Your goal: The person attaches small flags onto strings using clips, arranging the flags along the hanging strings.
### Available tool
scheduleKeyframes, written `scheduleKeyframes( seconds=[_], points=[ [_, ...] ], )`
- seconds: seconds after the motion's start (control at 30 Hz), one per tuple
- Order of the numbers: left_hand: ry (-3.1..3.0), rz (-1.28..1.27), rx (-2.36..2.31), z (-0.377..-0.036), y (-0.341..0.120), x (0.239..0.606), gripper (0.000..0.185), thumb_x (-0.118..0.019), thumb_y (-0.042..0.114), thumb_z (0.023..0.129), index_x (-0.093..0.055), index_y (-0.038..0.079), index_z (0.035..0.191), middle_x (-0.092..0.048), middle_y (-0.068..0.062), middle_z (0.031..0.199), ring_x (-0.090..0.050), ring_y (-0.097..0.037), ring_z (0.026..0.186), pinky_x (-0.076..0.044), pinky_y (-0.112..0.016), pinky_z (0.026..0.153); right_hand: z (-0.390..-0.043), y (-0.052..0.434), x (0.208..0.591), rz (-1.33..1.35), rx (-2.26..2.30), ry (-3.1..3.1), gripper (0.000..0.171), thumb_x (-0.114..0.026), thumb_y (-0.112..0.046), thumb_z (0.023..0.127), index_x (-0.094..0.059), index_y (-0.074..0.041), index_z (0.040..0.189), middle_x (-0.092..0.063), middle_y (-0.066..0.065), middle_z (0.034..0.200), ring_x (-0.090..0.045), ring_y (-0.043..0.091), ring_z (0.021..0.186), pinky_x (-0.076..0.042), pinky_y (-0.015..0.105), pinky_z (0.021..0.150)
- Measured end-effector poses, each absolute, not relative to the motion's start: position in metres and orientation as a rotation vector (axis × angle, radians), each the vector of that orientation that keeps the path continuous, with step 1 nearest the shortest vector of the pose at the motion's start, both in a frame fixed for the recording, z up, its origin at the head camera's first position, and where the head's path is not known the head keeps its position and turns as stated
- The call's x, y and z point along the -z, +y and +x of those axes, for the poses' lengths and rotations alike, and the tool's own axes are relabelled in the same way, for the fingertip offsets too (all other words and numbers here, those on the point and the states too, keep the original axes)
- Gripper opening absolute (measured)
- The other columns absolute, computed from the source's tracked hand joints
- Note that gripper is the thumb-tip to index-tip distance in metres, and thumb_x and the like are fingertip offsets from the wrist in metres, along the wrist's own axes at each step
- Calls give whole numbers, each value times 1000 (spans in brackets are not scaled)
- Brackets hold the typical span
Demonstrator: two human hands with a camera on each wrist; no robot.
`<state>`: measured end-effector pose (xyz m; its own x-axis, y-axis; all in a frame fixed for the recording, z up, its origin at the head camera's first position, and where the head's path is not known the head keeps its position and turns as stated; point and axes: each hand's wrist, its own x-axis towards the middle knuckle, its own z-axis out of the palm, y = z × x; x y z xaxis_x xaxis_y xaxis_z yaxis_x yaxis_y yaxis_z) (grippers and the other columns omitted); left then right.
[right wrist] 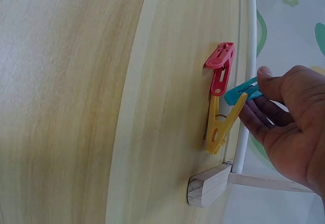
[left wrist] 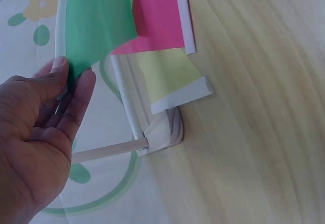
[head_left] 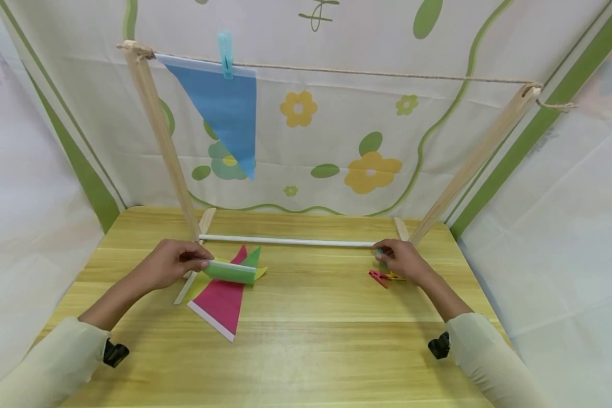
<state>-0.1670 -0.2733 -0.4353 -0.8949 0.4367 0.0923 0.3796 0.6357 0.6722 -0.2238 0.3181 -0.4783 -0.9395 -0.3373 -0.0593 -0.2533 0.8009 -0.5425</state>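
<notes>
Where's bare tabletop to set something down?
Free: the wooden table near its front edge, and the middle strip between the pink paper pennant and the red clothespin. Crowded: around the left hand with the green pennant, and the right hand.

The left hand [head_left: 170,263] pinches a green flag [head_left: 232,272] above a pink flag [head_left: 221,303] on the wooden table [head_left: 306,351]. The right hand [head_left: 405,260] rests by a red peg [head_left: 378,277]. A blue flag [head_left: 224,113] hangs pegged on the string [head_left: 387,73] overhead
</notes>
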Motion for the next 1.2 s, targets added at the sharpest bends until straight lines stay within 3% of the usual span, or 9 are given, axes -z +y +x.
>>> scheduleKeyframes(
  seconds=[0.37, 0.73, 1.2],
  points=[
    [2707, 537, -1228, -170, -263, 421, 14, -85, 10, 102, -87, 3, 113, -87, -8, 98, -83, -9, 80, -66, -26, 69, -226, 319, 476, -402, 879, 2823, 36, -68, -13, 114, -71, 7, 144, -80, 24, 125, -77, 42, 118, -68, 53, 97],
    [2788, 619, -1208, -177, -254, 410, 13, -82, 2, 102, -87, 5, 114, -87, -10, 104, -82, -16, 86, -66, -22, 74, -227, 319, 468, -385, 875, 2822, 40, -67, -13, 114, -67, 7, 149, -77, 27, 133, -75, 45, 123, -67, 56, 102],
    [2738, 664, -1347, -183, -247, 389, 15, -76, -1, 106, -84, -2, 119, -86, -18, 108, -82, -4, 80, -69, -23, 76, -229, 319, 452, -424, 906, 2873, 40, -68, -13, 114, -67, 7, 149, -76, 28, 136, -74, 48, 125, -66, 59, 103]
  ],
)
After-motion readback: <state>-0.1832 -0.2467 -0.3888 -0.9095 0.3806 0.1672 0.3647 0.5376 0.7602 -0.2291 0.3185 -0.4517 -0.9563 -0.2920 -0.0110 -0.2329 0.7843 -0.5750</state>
